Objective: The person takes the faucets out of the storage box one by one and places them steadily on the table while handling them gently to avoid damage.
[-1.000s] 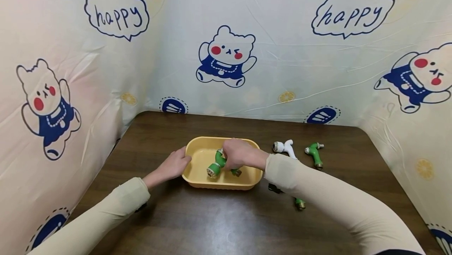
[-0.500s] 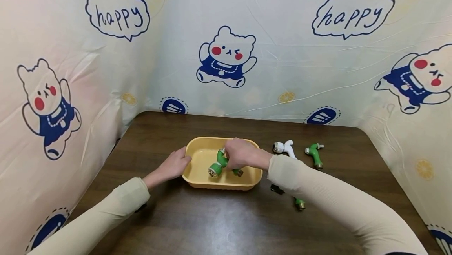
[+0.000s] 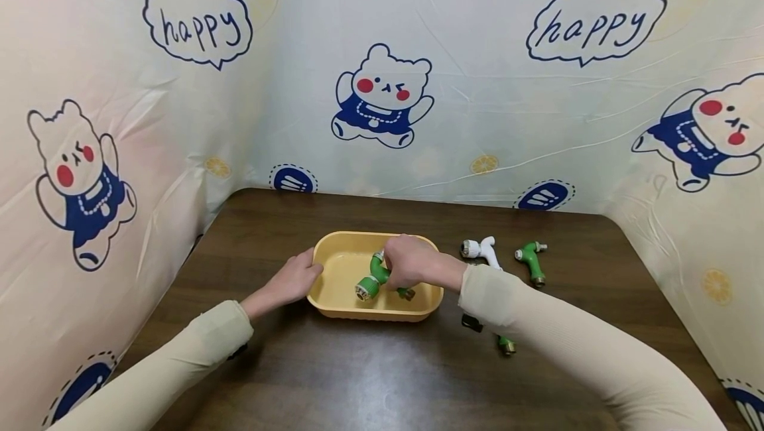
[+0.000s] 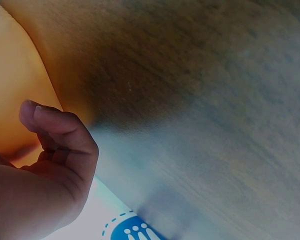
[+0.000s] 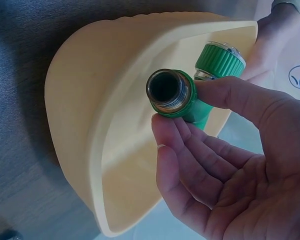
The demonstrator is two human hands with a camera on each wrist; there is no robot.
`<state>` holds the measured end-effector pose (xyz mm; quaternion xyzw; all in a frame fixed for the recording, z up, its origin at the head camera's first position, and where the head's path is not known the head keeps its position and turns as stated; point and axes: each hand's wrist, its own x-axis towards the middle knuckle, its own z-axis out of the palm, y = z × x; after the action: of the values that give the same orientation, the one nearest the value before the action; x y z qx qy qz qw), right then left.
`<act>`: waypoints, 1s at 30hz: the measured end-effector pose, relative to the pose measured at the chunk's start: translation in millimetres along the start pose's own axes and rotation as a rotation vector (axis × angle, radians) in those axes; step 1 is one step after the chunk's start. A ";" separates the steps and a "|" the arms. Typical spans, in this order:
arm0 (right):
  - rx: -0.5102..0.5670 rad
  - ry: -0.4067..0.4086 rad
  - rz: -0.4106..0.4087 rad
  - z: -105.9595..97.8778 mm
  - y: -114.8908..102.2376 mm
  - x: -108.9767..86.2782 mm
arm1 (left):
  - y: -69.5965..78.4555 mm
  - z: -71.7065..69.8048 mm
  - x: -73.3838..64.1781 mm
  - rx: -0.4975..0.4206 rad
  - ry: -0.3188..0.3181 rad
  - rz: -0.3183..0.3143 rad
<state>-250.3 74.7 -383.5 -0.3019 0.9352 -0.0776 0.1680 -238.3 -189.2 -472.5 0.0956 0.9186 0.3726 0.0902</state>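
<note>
My left hand point(image 3: 295, 276) grips the left rim of a yellow plastic basin point(image 3: 340, 310); in the left wrist view its fingers point(image 4: 65, 125) curl at the basin's edge. Inside the basin's outline, my right hand point(image 3: 412, 262) holds a green faucet point(image 3: 377, 270) between thumb and fingers. The right wrist view shows the faucet's threaded metal end point(image 5: 167, 94) facing the camera, with a ribbed green collar point(image 5: 220, 61) behind it. Part of the faucet's body is hidden by the right hand in the head view.
Right of the basin lie a white faucet point(image 3: 482, 250) and a green faucet point(image 3: 530, 262) on the brown wooden table point(image 3: 358, 378). Another green faucet point(image 3: 507, 345) is mostly hidden under the right sleeve. Printed cloth point(image 3: 465, 99) surrounds the table's back and sides.
My right hand and the green faucet have shifted slightly to the right over the basin. The left hand and the basin stay in place.
</note>
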 end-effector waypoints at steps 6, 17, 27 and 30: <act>-0.009 0.016 -0.014 -2.0 0.9 -2.9 | 1.5 -1.1 -1.1 -0.001 -0.002 0.011; 0.007 0.014 0.017 -5.3 1.4 -7.2 | -9.3 1.9 4.3 -0.010 -0.001 0.012; 0.032 0.002 0.046 -6.4 3.4 -10.2 | 3.1 -1.4 -1.8 -0.006 0.005 0.010; 0.036 -0.001 0.054 -7.1 4.4 -11.9 | 2.5 -1.5 -1.4 -0.007 0.000 0.007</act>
<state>-246.2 85.5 -374.8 -0.2734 0.9414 -0.0897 0.1760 -237.0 -188.7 -469.5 0.0987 0.9171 0.3760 0.0891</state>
